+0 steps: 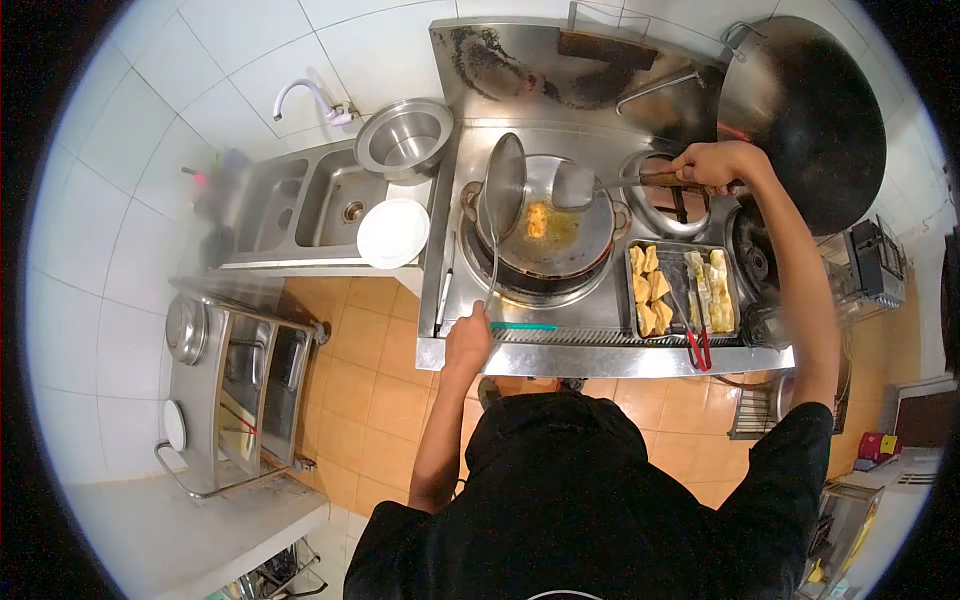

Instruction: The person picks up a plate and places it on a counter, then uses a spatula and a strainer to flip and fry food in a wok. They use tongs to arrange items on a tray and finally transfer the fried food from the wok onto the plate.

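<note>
Strainer [507, 180] gripped w/ L hand [468, 343], ladle [574, 187] w/ R hand [718, 167].

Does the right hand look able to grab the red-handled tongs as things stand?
Probably not straight away: the right hand is closed around a long-handled metal utensil. If freed, likely yes: the tongs stick out past the near edge of the tray.

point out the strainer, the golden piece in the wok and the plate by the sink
Strainer [506, 186]: head view, on its mesh
Golden piece [538, 221]: head view, on its top
Plate [393, 233]: head view, on its white face
</note>
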{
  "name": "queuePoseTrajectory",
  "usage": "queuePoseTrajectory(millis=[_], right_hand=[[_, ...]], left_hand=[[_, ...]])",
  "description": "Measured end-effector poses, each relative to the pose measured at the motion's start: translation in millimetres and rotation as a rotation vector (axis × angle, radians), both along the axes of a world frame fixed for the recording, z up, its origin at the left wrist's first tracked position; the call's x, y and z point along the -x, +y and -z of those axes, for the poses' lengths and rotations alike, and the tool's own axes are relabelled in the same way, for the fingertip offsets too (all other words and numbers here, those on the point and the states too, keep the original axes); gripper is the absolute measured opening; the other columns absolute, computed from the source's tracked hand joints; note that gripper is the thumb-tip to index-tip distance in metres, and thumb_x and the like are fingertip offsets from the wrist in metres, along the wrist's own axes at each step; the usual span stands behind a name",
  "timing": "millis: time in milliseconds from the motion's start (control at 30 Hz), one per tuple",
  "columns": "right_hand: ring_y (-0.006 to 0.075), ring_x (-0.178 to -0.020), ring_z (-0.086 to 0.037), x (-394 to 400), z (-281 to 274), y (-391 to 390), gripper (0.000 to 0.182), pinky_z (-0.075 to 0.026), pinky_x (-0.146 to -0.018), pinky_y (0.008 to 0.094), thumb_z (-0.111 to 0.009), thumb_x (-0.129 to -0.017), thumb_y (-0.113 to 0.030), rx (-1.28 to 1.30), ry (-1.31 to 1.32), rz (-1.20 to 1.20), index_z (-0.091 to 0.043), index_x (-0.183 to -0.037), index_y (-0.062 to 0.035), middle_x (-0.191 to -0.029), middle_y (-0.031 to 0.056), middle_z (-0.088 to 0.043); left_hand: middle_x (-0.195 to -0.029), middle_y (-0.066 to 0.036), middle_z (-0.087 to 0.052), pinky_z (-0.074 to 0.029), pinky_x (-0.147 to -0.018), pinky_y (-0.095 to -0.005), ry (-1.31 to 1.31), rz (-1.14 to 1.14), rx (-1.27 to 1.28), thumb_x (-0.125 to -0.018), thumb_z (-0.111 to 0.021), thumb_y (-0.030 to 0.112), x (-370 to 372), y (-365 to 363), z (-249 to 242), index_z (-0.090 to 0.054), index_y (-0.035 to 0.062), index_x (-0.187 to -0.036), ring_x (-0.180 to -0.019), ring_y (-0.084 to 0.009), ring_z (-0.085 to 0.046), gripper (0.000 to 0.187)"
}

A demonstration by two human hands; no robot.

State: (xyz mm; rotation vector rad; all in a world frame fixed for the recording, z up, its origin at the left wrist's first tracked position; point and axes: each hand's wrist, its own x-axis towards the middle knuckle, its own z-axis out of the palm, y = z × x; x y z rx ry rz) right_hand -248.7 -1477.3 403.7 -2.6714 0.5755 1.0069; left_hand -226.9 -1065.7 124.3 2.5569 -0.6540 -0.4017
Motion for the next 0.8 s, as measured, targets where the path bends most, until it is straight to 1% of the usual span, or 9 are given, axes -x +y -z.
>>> queuePoseTrajectory(millis=[167, 200, 400, 500, 533, 567, 633, 733, 800], right_hand=[[0.0135, -0.048, -0.048, -8, 4, 25, 0.051, -0.043, -0.043, 0.0299, -0.040, -0.095, -0.020, 0.116, 0.176, -0.037, -0.049, -0.143, -0.0343, -0.060, 0.0035, -0.051], [0.0139, -0.047, -0.048, -12, 17, 11, 0.049, -0.043, -0.043, 0.0302, -0.040, -0.097, -0.023, 0.117, 0.161, -0.151, -0.048, -0.144, -0.0346, -0.061, 0.0039, -0.052], [0.0100, -0.046, -0.044, -6, -1, 7, 0.043, -0.040, -0.042, 0.0268, -0.038, -0.104, -0.029, -0.072, 0.060, 0.056, -0.045, -0.145, -0.0381, -0.062, 0.0020, -0.049], [0.0087, -0.046, -0.043, -8, -10, 7, 0.042, -0.039, -0.041, 0.0254, -0.037, -0.105, -0.029, -0.011, 0.091, 0.083, -0.044, -0.145, -0.0391, -0.061, 0.0006, -0.047], [0.0122, -0.045, -0.045, -9, -4, -2, 0.046, -0.041, -0.041, 0.0286, -0.042, -0.100, -0.024, -0.039, 0.076, 0.066, -0.046, -0.145, -0.0316, -0.064, 0.0032, -0.053], [0.0122, -0.045, -0.045, -9, 0, -4, 0.046, -0.041, -0.041, 0.0286, -0.042, -0.100, -0.024, -0.040, 0.076, 0.067, -0.046, -0.145, -0.0316, -0.064, 0.0032, -0.053], [0.0095, -0.047, -0.043, -10, 2, 5, 0.046, -0.039, -0.042, 0.0267, -0.040, -0.100, -0.026, 0.074, 0.145, 0.027, -0.046, -0.145, -0.0375, -0.060, 0.0004, -0.048], [0.0101, -0.047, -0.044, -12, 16, 9, 0.048, -0.040, -0.042, 0.0280, -0.040, -0.097, -0.024, 0.099, 0.204, -0.028, -0.047, -0.144, -0.0339, -0.060, 0.0005, -0.049], [0.0101, -0.046, -0.045, -10, 18, 5, 0.048, -0.040, -0.042, 0.0278, -0.040, -0.098, -0.025, 0.044, 0.156, -0.006, -0.048, -0.144, -0.0330, -0.060, 0.0004, -0.049]], left_hand=[[-0.077, -0.030, -0.064, -0.049, -0.070, -0.0584, 0.002, 0.015, 0.003, -0.101, -0.041, 0.023, -2, 0, 3, -0.051, 0.0012, -0.106, -0.077, -0.0492, -0.064, 0.025], [-0.077, -0.030, -0.064, -0.049, -0.070, -0.0584, 0.003, 0.016, 0.003, -0.101, -0.041, 0.023, -2, 1, 2, -0.051, 0.0012, -0.106, -0.077, -0.0492, -0.064, 0.025], [-0.075, -0.030, -0.064, -0.049, -0.068, -0.0585, 0.000, 0.025, 0.010, -0.101, -0.041, 0.023, -1, 1, -4, -0.051, 0.0009, -0.105, -0.075, -0.0492, -0.064, 0.024], [-0.075, -0.030, -0.064, -0.049, -0.068, -0.0586, -0.007, 0.025, 0.022, -0.101, -0.041, 0.023, -2, 0, -3, -0.051, 0.0015, -0.104, -0.076, -0.0491, -0.064, 0.024], [-0.076, -0.030, -0.064, -0.050, -0.068, -0.0585, -0.002, 0.024, 0.014, -0.101, -0.041, 0.024, -3, 0, -2, -0.051, 0.0016, -0.105, -0.076, -0.0491, -0.064, 0.024], [-0.076, -0.030, -0.064, -0.050, -0.069, -0.0583, 0.004, 0.023, 0.007, -0.101, -0.041, 0.024, -3, 0, -1, -0.051, 0.0018, -0.105, -0.076, -0.0491, -0.064, 0.025], [-0.077, -0.030, -0.064, -0.050, -0.069, -0.0582, 0.005, 0.020, -0.001, -0.101, -0.041, 0.024, -3, -1, -3, -0.051, 0.0019, -0.105, -0.077, -0.0491, -0.064, 0.025], [-0.077, -0.030, -0.065, -0.050, -0.070, -0.0581, 0.008, 0.018, -0.001, -0.101, -0.041, 0.024, -3, 0, -2, -0.051, 0.0020, -0.106, -0.077, -0.0492, -0.064, 0.025], [-0.077, -0.030, -0.065, -0.050, -0.070, -0.0581, 0.011, 0.017, 0.008, -0.101, -0.041, 0.024, -5, 0, -1, -0.051, 0.0021, -0.106, -0.077, -0.0492, -0.064, 0.025]])
